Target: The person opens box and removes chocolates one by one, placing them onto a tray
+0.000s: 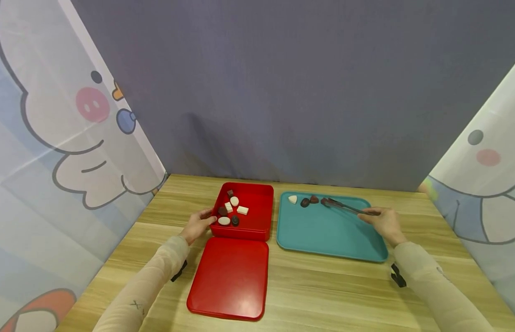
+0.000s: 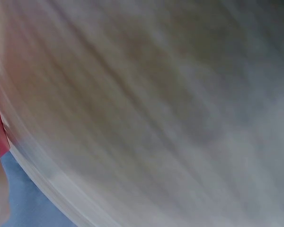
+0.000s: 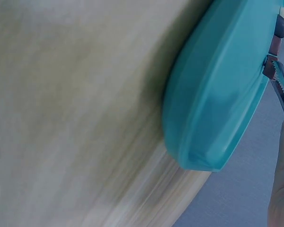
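From the head camera we see our right hand point(image 1: 384, 223) pinching a pair of tongs point(image 1: 348, 207), whose tips close on a dark chocolate point(image 1: 325, 201) at the back of the teal tray point(image 1: 324, 235). Just left of it on the tray lie two more dark pieces and a white one point(image 1: 292, 199). Our left hand point(image 1: 198, 224) rests against the left wall of the red box point(image 1: 257, 221), fingers curled round its edge; the box holds several dark and white chocolates. The red lid point(image 1: 230, 276) lies flat on the wooden table point(image 1: 324, 290), touching the box's near side.

Our left wrist camera shows only blur with a sliver of red.

Our right wrist camera shows the tray's rim point(image 3: 203, 118) from below, and the toothed tong tips point(image 3: 274, 75) gripping the brown piece point(image 3: 269, 70).
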Action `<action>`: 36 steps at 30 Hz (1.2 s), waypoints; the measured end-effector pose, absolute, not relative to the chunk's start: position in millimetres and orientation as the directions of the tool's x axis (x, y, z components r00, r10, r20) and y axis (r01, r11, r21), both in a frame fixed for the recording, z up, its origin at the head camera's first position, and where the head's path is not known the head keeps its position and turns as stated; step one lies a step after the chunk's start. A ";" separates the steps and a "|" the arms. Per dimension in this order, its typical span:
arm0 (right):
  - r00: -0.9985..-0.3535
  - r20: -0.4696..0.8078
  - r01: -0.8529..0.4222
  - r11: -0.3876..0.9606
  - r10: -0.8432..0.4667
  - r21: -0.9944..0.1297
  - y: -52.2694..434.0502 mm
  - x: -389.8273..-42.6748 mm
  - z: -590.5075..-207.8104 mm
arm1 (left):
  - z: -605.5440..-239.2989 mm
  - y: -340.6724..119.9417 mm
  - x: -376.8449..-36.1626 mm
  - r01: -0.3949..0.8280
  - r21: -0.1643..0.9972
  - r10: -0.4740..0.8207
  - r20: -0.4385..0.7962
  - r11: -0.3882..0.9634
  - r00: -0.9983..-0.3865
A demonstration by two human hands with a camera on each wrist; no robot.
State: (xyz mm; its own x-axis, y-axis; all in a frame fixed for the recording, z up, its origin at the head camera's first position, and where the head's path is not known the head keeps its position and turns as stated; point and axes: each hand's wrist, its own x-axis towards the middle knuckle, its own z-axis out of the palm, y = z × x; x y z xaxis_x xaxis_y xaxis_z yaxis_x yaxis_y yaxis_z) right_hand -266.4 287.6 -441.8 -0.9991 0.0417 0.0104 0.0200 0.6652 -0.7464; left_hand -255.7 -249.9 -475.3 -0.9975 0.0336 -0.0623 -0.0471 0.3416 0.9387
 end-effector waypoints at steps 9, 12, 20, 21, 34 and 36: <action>-0.999 0.033 -0.009 0.710 0.020 -0.705 284.1 -266.3 -441.7 | -474.4 -250.0 -254.9 -0.048 0.937 0.032 -0.062 0.347 -0.998; -0.999 0.032 -0.005 0.704 0.025 -0.711 283.9 -265.1 -441.1 | -474.8 -250.4 -254.1 -0.059 0.938 0.032 -0.074 0.341 -0.997; -0.998 0.015 0.026 0.677 0.054 -0.736 285.7 -260.9 -436.2 | -473.6 -251.1 -252.6 -0.065 0.938 0.039 -0.083 0.340 -0.996; -0.998 0.018 0.025 0.676 0.057 -0.737 285.8 -260.3 -435.4 | -473.3 -251.0 -253.2 -0.065 0.939 0.036 -0.082 0.339 -0.996; -0.993 0.042 0.035 0.626 0.108 -0.779 270.7 -263.2 -421.7 | -461.3 -247.1 -250.4 -0.066 0.942 0.051 -0.088 0.329 -0.995; -0.994 0.037 0.038 0.620 0.107 -0.783 266.0 -264.8 -418.7 | -460.3 -246.7 -249.6 -0.075 0.945 0.053 -0.096 0.318 -0.994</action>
